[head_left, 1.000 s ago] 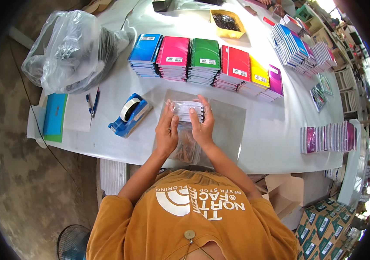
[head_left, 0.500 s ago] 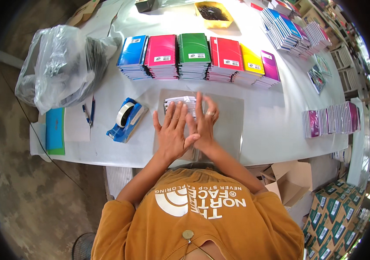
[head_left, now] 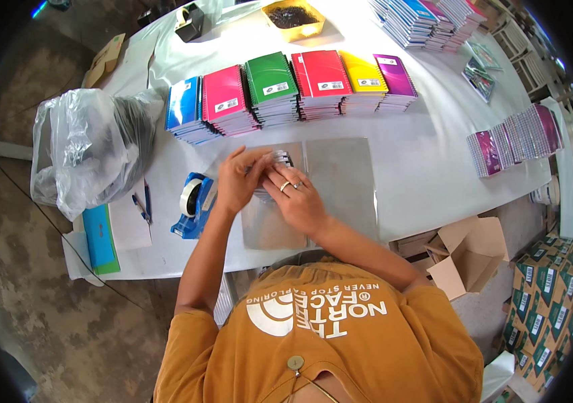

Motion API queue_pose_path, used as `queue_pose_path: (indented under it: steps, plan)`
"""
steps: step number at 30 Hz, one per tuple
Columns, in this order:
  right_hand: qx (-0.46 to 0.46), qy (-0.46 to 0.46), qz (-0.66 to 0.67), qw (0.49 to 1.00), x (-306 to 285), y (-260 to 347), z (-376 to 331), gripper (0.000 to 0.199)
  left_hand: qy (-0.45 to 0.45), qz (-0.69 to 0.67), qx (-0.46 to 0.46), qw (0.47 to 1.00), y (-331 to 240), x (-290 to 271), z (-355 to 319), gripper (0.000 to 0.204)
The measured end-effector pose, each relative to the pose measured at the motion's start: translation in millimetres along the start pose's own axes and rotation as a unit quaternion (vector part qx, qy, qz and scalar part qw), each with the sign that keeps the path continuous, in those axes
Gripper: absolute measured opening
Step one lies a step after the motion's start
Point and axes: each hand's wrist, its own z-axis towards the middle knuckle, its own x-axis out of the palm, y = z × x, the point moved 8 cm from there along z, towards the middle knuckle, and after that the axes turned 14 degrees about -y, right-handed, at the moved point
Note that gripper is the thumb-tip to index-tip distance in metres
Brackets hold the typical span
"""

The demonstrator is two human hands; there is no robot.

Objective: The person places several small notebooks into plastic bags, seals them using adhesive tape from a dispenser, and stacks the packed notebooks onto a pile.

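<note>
A small bundle (head_left: 282, 158) with pale, dark-striped edges lies on the table just in front of me, partly under clear film. Its kind is mostly hidden by my fingers. My left hand (head_left: 239, 178) is turned on its side at the bundle's left, fingers closed on it. From the right, my right hand (head_left: 298, 200) reaches over the bundle, fingers together and curved round its near side, touching the left fingertips. Beneath both hands, clear plastic sheets (head_left: 340, 188) lie flat on the white table.
Spiral notebooks (head_left: 272, 75) in several colours stand stacked in a row beyond my hands. A blue tape dispenser (head_left: 196, 205) and a plastic bag (head_left: 88, 148) are at left. Purple notebooks (head_left: 515, 138) lie right; a yellow tray (head_left: 293, 30) stands far back. An open carton (head_left: 468, 258) sits below the table edge.
My left hand has gone from lying flat on the bundle to its left side, turned on edge with fingers closing. My right fingers have come down over the bundle. The whole view has shifted.
</note>
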Motion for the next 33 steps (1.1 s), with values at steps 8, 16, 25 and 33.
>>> queue_pose_path:
  steps: [8,16,25,33]
  plan:
    - [0.047,-0.042,0.078,0.995,0,-8,0,0.027,-0.14,-0.03,0.044,0.989,-11,-2,-30,0.018]
    - [0.179,-0.06,0.226,0.956,0,-32,5,0.027,-0.072,0.074,0.144,0.984,-34,-2,-66,0.033]
    - [0.097,-0.092,0.208,0.969,2,-27,-2,0.019,-0.013,0.203,-0.31,0.929,138,-153,-155,0.08]
    - [0.082,-0.076,0.195,0.974,-1,-27,4,0.018,-0.103,-0.032,-0.474,0.874,125,-124,-165,0.05]
